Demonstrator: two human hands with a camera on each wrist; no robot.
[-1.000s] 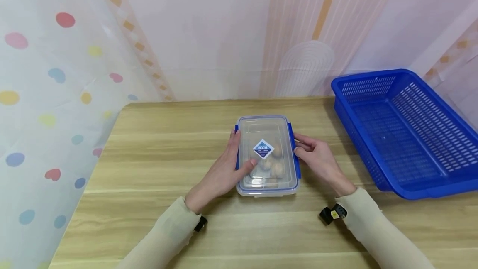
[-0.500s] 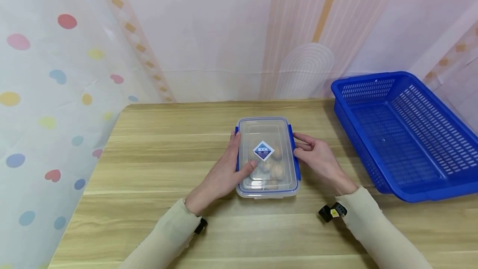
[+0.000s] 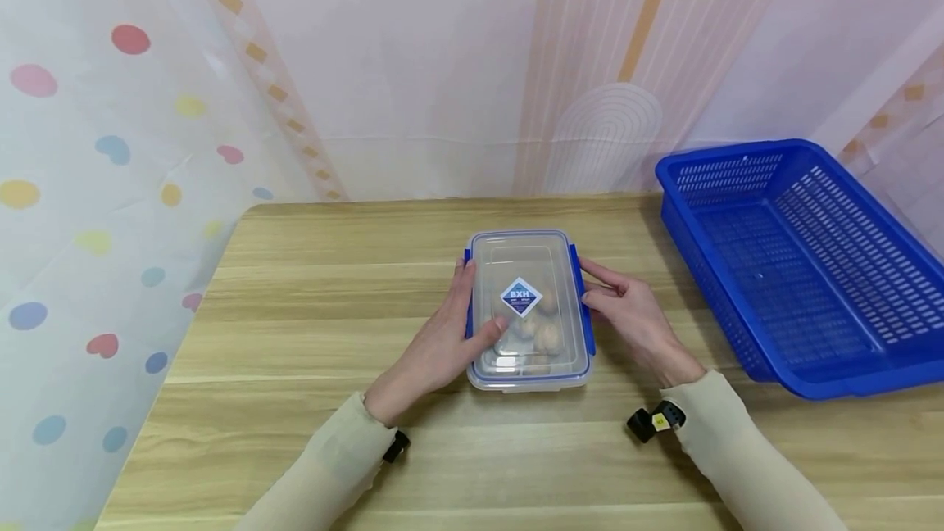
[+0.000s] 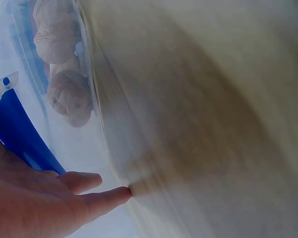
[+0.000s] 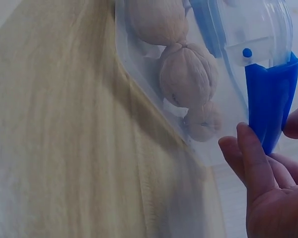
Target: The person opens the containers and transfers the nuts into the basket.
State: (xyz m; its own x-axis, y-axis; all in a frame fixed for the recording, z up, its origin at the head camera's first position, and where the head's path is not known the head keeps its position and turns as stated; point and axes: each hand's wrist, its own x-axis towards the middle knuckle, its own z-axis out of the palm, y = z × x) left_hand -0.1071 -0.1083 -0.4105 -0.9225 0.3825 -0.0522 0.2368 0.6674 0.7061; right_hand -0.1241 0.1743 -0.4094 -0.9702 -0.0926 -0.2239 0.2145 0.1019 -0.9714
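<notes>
A clear plastic food container (image 3: 516, 256) with a blue-lined lid and a diamond label stands on the table. Several round, wrinkled nuts that look like walnuts (image 5: 188, 74) show through its wall. My left hand (image 3: 438, 338) holds its left side, the thumb on the lid and the fingers down along the wall. At the right side my right hand (image 3: 634, 314) has its thumb and fingers on the blue latch (image 5: 268, 99). In the right wrist view the thumb is at the latch's outer face and fingertips are near its lower end. Another blue latch (image 4: 20, 129) shows in the left wrist view.
To the right stands a blue perforated plastic basket (image 3: 730, 310), with nothing seen inside it. The wood-grain table (image 3: 310, 301) ends at a patterned cloth (image 3: 413, 72) behind and at the left. Small black wrist devices (image 3: 649, 423) hang below the sleeves.
</notes>
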